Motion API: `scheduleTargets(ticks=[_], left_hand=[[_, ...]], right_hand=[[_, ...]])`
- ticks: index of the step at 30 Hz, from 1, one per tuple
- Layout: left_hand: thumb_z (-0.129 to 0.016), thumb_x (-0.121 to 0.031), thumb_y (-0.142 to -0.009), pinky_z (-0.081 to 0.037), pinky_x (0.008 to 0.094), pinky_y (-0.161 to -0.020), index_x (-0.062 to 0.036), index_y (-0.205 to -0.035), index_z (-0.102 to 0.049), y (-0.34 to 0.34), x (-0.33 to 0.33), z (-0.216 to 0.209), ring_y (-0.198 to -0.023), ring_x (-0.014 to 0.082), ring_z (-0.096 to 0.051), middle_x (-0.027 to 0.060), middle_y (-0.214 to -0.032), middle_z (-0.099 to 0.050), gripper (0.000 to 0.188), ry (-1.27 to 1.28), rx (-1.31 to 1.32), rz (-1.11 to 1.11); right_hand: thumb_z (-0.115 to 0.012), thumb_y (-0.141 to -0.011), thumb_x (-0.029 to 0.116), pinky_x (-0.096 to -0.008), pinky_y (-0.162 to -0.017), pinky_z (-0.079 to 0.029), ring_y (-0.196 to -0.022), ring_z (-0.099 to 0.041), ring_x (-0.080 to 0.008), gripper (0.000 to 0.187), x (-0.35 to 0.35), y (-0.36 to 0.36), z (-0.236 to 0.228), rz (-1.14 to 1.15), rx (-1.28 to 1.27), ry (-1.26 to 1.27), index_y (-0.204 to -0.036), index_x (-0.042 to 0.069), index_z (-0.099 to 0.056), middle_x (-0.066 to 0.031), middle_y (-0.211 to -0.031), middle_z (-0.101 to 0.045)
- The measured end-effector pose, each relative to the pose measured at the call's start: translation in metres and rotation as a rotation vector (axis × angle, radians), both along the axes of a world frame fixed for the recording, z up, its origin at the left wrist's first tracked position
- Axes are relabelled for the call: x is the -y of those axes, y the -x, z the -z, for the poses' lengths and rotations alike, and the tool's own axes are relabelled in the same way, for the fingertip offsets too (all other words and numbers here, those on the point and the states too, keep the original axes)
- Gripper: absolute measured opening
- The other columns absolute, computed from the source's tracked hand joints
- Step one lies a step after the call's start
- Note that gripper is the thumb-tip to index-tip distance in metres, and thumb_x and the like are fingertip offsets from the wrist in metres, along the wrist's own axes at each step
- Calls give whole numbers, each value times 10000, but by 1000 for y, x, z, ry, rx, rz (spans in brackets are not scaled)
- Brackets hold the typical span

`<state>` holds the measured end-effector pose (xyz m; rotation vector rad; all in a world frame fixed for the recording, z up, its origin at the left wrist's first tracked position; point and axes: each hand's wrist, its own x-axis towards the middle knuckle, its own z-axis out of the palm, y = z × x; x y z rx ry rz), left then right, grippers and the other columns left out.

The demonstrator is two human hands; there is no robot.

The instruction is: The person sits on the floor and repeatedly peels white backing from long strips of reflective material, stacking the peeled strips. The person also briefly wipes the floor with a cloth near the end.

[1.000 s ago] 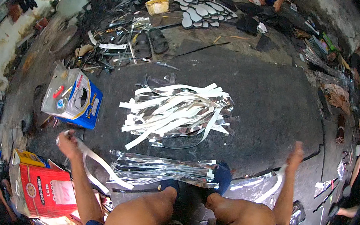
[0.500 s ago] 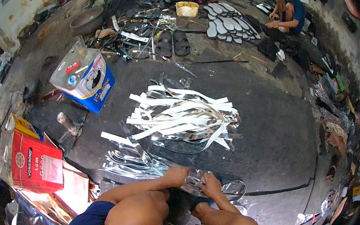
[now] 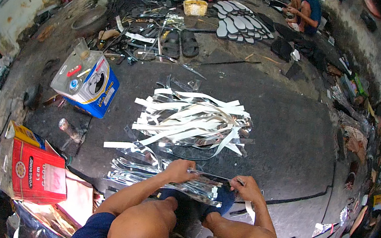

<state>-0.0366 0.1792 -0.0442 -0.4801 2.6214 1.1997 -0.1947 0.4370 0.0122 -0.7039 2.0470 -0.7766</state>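
Over dark flooring (image 3: 290,127), left hand (image 3: 180,171) and right hand (image 3: 247,187) hold a strip (image 3: 216,175) sideways.

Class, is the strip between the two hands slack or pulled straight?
Pulled straight: the strip shows no sag between left hand and right hand.

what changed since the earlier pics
The left hand and right hand, first wide apart, then nearly together, are now slightly apart, a narrow strip stretched between them. A flat white strip now lies front-left of the white-and-silver strip pile. The pile and the blue-and-white box-shaped can stayed put.
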Motion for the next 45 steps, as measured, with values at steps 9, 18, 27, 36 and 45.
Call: scheduleTargets(ticks=[9, 18, 27, 36, 45], left_hand=[[-685, -408, -820, -322, 276, -482, -49, -648, -526, 34, -48, -51, -563, 73, -390, -23, -579, -468, 429, -619, -96, -6], [-531, -325, -949, -354, 239, -491, -61, -746, -538, 32, -58, -38, -554, 57, -441, -24, -614, -511, 333, -858, -147, -121], [-430, -302, -995, -320, 234, -547, -79, -805, -487, 26, -55, -52, -613, 67, -375, -41, -665, -423, 299, -932, -160, -157], [-470, -322, -971, -357, 232, -482, -87, -845, -520, 27, -54, -25, -578, 85, -448, -3, -694, -509, 272, -1034, -151, -502], [-505, -93, -856, -407, 206, -442, 37, -960, -572, -95, 144, -1, -530, 108, -494, 121, -867, -604, 180, -1429, -628, -1357]], right_hand=[[-577, -894, 203, -203, -499, -321, -557, -449, -36, 196, 39, -41, -1, 306, 411, 419, -742, 79, -579, 26, -631, -549], [-594, -909, 264, -200, -446, -289, -510, -386, -27, 208, 44, -50, 0, 492, 466, 474, -804, 98, -527, 51, -621, -473], [-547, -948, 266, -225, -533, -362, -604, -449, -66, 254, 55, -55, -3, 329, 38, 495, -814, 53, -508, 25, -669, -473], [-526, -958, 289, -238, -510, -394, -619, -495, -74, 231, 53, -52, 43, 665, 485, 572, -870, 75, -521, -21, -697, -531], [-424, -872, 79, -299, -560, -495, -654, -573, -214, 191, -88, 70, 97, 1613, 738, 1021, -981, -15, -550, -138, -896, -616]])
